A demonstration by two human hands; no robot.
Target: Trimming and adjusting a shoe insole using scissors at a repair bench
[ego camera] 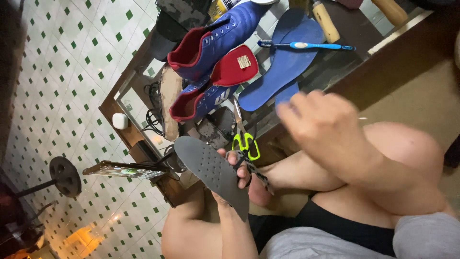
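My left hand (242, 176) grips a grey perforated insole (206, 165) by its lower half and holds it tilted over my lap, toe end toward the table. A small dark patterned piece (259, 176) pokes out beside its fingers. My right hand (318, 125) is blurred, raised over my knee at the table edge, with its fingers apart and nothing in it. Scissors with green handles (245, 139) lie on the table between the two hands. Beyond them sit two blue shoes with red lining (215, 36), a red insole (235, 64) and a blue insole (287, 60).
A low glass-topped table with a wooden frame (123, 91) also carries a blue toothbrush (306, 46), a worn shoe sole (170, 98), black cables and a tan bottle (326, 21). A phone (125, 170) stands at its corner. A weight plate (64, 175) rests on the green-and-white tiled floor.
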